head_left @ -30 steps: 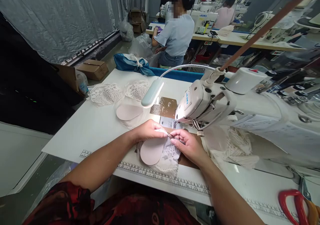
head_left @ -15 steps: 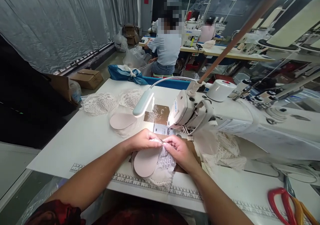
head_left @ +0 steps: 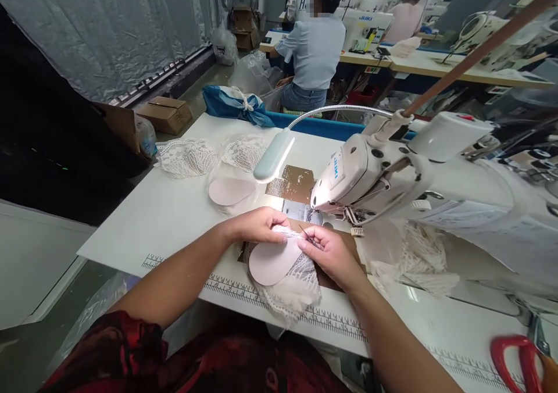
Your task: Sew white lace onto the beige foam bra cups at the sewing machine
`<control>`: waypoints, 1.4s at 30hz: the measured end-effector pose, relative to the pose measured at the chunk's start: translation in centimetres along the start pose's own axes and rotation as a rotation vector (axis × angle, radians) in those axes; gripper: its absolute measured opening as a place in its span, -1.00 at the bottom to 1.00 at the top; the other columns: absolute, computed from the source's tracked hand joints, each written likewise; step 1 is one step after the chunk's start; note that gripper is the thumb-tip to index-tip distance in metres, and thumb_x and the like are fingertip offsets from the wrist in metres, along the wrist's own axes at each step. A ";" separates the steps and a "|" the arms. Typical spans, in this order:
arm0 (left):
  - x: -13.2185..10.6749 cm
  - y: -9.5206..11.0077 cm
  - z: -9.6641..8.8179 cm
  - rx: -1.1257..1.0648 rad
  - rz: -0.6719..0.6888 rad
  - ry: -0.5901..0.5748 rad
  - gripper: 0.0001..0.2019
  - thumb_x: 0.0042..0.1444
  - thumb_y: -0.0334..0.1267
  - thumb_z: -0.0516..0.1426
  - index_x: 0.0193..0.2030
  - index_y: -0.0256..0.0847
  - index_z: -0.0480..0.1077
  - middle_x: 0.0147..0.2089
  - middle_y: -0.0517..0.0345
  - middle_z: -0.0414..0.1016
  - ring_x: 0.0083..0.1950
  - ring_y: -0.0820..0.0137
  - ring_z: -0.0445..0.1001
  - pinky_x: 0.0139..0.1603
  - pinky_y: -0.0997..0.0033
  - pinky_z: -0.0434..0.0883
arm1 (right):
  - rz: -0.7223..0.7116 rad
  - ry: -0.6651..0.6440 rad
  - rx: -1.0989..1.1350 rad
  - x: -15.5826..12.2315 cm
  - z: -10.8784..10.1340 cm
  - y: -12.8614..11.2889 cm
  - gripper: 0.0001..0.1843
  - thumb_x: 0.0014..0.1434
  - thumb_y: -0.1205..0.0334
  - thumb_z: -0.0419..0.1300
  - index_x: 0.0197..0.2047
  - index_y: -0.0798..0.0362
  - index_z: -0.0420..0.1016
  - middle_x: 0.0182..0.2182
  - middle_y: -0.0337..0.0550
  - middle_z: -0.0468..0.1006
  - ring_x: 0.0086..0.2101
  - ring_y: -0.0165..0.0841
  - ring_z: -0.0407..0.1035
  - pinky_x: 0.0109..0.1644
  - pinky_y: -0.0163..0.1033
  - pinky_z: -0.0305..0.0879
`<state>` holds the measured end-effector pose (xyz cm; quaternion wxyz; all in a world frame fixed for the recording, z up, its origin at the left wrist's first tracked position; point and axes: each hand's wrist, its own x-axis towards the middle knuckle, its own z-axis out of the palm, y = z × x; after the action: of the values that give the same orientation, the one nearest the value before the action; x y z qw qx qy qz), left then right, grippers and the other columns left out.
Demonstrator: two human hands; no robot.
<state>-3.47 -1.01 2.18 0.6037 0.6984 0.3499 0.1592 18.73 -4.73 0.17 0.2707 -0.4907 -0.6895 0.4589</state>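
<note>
A pale pink padded cup [head_left: 271, 261] lies on white lace fabric [head_left: 296, 285] at the near edge of the white sewing table [head_left: 165, 218]. My left hand [head_left: 257, 225] is closed on the top edge of the lace and cup. Beside it, my right hand [head_left: 330, 252] pinches a thin metal tool [head_left: 305, 235], its tip at the lace edge. Both hands sit just in front of the needle area of the white sewing machine [head_left: 361, 175].
A gooseneck lamp [head_left: 274, 156] shines on the work. Another pink cup [head_left: 231, 190] and lace pieces [head_left: 187, 157] lie farther back on the left. More lace [head_left: 418, 259] is heaped under the machine arm. Red-handled scissors [head_left: 518, 355] lie at the right. A person in a blue shirt [head_left: 314, 56] sits ahead.
The view dipped and shifted back. My hands stay on the lace and cup; the lace now hangs further over the table's near edge.
</note>
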 end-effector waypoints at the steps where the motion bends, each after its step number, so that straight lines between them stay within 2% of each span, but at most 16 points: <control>1: 0.1 0.0 0.2 -0.018 0.004 0.003 -0.76 0.05 -0.16 0.21 -0.27 -0.32 0.44 -0.40 0.22 0.33 -0.39 0.51 0.26 -0.44 0.57 0.17 | 0.003 0.001 0.004 0.0 0.1 0.0 -0.76 0.15 0.03 0.17 -0.35 0.04 0.42 -0.41 -0.23 0.45 -0.40 -0.38 0.30 -0.34 -0.28 0.26; 3: 0.2 -0.2 0.5 -0.061 0.007 -0.006 -0.73 0.06 -0.13 0.21 -0.24 -0.33 0.46 -0.37 0.18 0.36 -0.38 0.50 0.27 -0.43 0.56 0.18 | 0.022 0.006 0.029 -0.1 0.2 0.1 -0.75 0.15 0.01 0.18 -0.30 0.03 0.43 -0.39 -0.21 0.44 -0.37 -0.37 0.31 -0.32 -0.28 0.27; 6: 0.4 -0.4 0.9 -0.159 -0.025 -0.008 -0.70 0.05 -0.09 0.23 -0.26 -0.35 0.49 -0.36 0.14 0.40 -0.38 0.48 0.30 -0.42 0.53 0.20 | 0.062 -0.022 0.192 -0.3 -0.1 0.3 -0.66 0.14 -0.05 0.18 -0.14 0.02 0.37 -0.37 -0.20 0.43 -0.36 -0.35 0.33 -0.30 -0.26 0.29; 9: 0.4 -0.3 0.9 -0.253 -0.083 0.005 -0.69 0.03 -0.07 0.25 -0.29 -0.34 0.51 -0.40 0.14 0.41 -0.42 0.48 0.32 -0.43 0.51 0.22 | 0.081 -0.053 0.294 -0.5 -0.9 0.4 -0.61 0.21 -0.08 0.09 -0.03 0.01 0.30 -0.41 -0.25 0.40 -0.41 -0.40 0.31 -0.31 -0.27 0.27; 14: 0.3 0.0 0.8 -0.318 -0.128 0.040 -0.71 0.00 -0.10 0.29 -0.27 -0.31 0.56 -0.41 0.13 0.47 -0.40 0.46 0.36 -0.39 0.49 0.28 | 0.083 -0.144 0.228 -0.5 -1.8 0.4 -0.69 0.19 -0.01 0.15 -0.11 0.02 0.39 -0.37 -0.23 0.43 -0.35 -0.40 0.32 -0.24 -0.27 0.27; 18: 0.5 -0.3 1.0 -0.296 -0.129 0.005 -0.65 0.02 -0.05 0.26 -0.18 -0.30 0.57 -0.37 0.08 0.51 -0.37 0.43 0.38 -0.37 0.47 0.29 | 0.036 -0.144 0.143 -0.3 -1.4 0.0 -0.72 0.19 0.01 0.16 -0.14 0.01 0.43 -0.28 -0.17 0.48 -0.29 -0.36 0.36 -0.20 -0.24 0.29; 23: 0.6 -0.2 1.1 -0.240 -0.092 -0.025 -0.67 0.03 -0.05 0.26 -0.31 -0.36 0.56 -0.47 0.16 0.39 -0.43 0.49 0.28 -0.45 0.51 0.20 | -0.018 -0.134 0.068 -0.3 -1.1 -0.5 -0.75 0.21 0.04 0.14 -0.16 0.01 0.47 -0.24 -0.15 0.52 -0.22 -0.31 0.40 -0.13 -0.19 0.30; 27: 0.4 0.3 1.2 -0.258 -0.095 -0.028 -0.69 0.02 -0.07 0.26 -0.43 -0.36 0.51 -0.54 0.24 0.27 -0.48 0.55 0.18 -0.52 0.55 0.10 | -0.042 -0.103 0.020 -0.3 -1.1 -0.5 -0.77 0.21 0.05 0.13 -0.25 0.02 0.49 -0.31 -0.17 0.52 -0.27 -0.32 0.40 -0.18 -0.20 0.29; 30: 0.4 0.4 1.3 -0.244 -0.117 -0.011 -0.71 0.01 -0.10 0.27 -0.38 -0.36 0.53 -0.52 0.22 0.33 -0.47 0.54 0.22 -0.50 0.55 0.14 | -0.029 -0.082 0.034 -0.2 -0.9 -0.2 -0.76 0.21 0.04 0.13 -0.29 0.02 0.48 -0.34 -0.18 0.51 -0.30 -0.33 0.38 -0.20 -0.21 0.28; 32: 0.6 0.2 1.4 -0.221 -0.121 0.011 -0.72 0.00 -0.11 0.27 -0.31 -0.36 0.55 -0.46 0.17 0.41 -0.42 0.49 0.30 -0.44 0.53 0.22 | 0.015 -0.057 0.146 0.0 -0.6 0.0 -0.76 0.19 0.03 0.14 -0.21 0.01 0.45 -0.35 -0.20 0.49 -0.32 -0.34 0.38 -0.23 -0.22 0.29; 34: 0.8 -0.2 1.3 -0.185 -0.085 0.005 -0.72 0.02 -0.13 0.26 -0.27 -0.35 0.56 -0.39 0.12 0.47 -0.35 0.44 0.37 -0.37 0.50 0.27 | 0.059 -0.048 0.255 0.2 -0.1 -0.1 -0.66 0.13 0.03 0.20 -0.07 -0.01 0.39 -0.34 -0.22 0.46 -0.33 -0.35 0.37 -0.25 -0.24 0.30; 36: 0.9 -0.4 0.9 -0.127 -0.023 -0.052 -0.73 0.04 -0.14 0.24 -0.23 -0.32 0.55 -0.30 0.10 0.50 -0.27 0.40 0.41 -0.31 0.50 0.30 | 0.084 -0.090 0.231 0.3 0.2 -0.4 -0.58 0.07 0.06 0.25 -0.01 -0.01 0.37 -0.34 -0.23 0.45 -0.32 -0.33 0.36 -0.26 -0.24 0.29; 39: 0.1 0.5 0.1 -0.001 0.009 -0.151 -0.70 0.02 -0.22 0.24 -0.10 -0.27 0.48 -0.19 0.12 0.50 -0.20 0.39 0.42 -0.25 0.50 0.31 | 0.096 -0.128 0.061 0.2 0.1 -0.9 -0.78 0.10 0.10 0.19 -0.22 0.04 0.47 -0.41 -0.22 0.43 -0.37 -0.34 0.31 -0.31 -0.25 0.22; 40: -0.5 1.1 -0.1 0.066 -0.004 -0.129 -0.68 0.01 -0.24 0.23 -0.07 -0.26 0.46 -0.19 0.13 0.49 -0.21 0.40 0.41 -0.26 0.50 0.31 | 0.087 -0.120 0.028 0.2 0.0 -0.9 -0.82 0.11 0.12 0.16 -0.32 0.05 0.46 -0.43 -0.23 0.41 -0.39 -0.36 0.28 -0.34 -0.26 0.19; 42: -2.0 2.6 -0.6 0.228 -0.031 0.013 -0.71 0.02 -0.23 0.21 -0.11 -0.25 0.45 -0.24 0.15 0.46 -0.25 0.41 0.39 -0.30 0.51 0.28 | 0.048 -0.089 0.024 0.0 -0.5 -0.9 -0.85 0.10 0.17 0.14 -0.43 0.05 0.38 -0.48 -0.28 0.33 -0.44 -0.41 0.20 -0.39 -0.29 0.12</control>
<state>-4.51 -1.98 5.21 0.5205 0.7559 0.3805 0.1136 18.72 -4.64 1.19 0.2343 -0.4830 -0.6832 0.4950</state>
